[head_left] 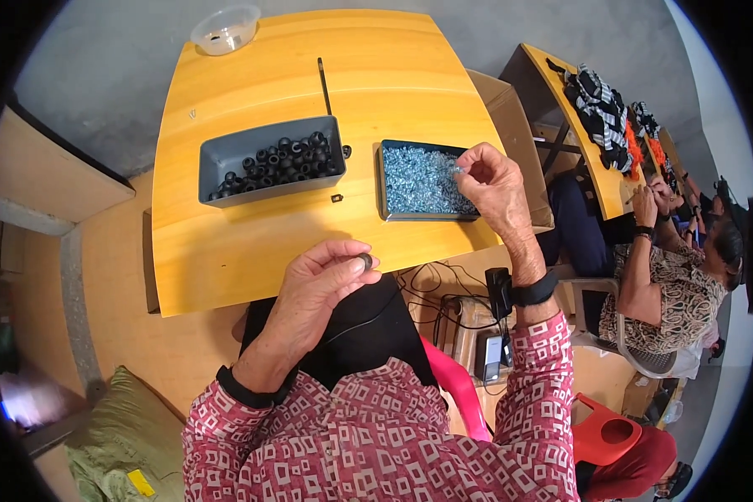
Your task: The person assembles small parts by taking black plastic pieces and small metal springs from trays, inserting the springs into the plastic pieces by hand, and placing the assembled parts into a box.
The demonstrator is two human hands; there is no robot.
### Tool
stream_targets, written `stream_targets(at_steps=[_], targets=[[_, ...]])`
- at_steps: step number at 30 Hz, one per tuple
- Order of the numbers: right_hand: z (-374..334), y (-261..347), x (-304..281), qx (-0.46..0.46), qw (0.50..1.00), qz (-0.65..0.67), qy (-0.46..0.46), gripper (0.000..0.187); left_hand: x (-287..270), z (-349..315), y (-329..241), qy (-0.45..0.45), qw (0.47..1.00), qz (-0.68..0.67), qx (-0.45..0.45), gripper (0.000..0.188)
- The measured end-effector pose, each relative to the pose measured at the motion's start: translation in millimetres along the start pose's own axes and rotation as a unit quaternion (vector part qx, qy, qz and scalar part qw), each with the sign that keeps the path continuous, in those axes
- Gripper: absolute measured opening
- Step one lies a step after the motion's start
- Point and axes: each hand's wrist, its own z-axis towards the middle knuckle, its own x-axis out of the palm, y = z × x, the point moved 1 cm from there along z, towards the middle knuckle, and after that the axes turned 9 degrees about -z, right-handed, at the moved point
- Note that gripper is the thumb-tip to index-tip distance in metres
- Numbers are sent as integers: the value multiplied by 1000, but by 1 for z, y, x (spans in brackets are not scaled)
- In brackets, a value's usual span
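A grey wall runs behind my yellow wooden table, with a clear plastic bowl at the far left corner. Nearer me stands a grey bin, black round pieces heaped in it. In front of the bin, at the table's near edge, my left hand has its thumb and forefinger closed on a dark round piece; I judge a light, steady pinch by its sides best, keeping its face clear. Further right, a dark tray is filled with small clear-blue pieces. My right hand is over its right side, thumb and forefinger drawn together at the tips; I cannot tell whether a small piece is between them. Such tiny pieces should handle best right at the fingertips, wrist kept low and lifting gently, so none scatter. To my right, a co-worker sits beside another table
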Motion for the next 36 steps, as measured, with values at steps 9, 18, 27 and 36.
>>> stream_targets(at_steps=[9, 18, 27, 36], targets=[[-5, 7, -5, -20, 999, -20, 15, 8, 3, 0, 0, 5, 1000, 4, 5, 21], [-17, 32, 3, 24, 978, 199, 52, 8, 33, 34, -16, 6, 993, 109, 40, 22], [-28, 56, 9, 4, 961, 270, 64, 11, 58, 67, -9, 68, 983, 127, 118, 19], [-34, 55, 9, -10, 973, 221, 58, 13, 58, 72, -9, 67, 987, 124, 74, 18]])
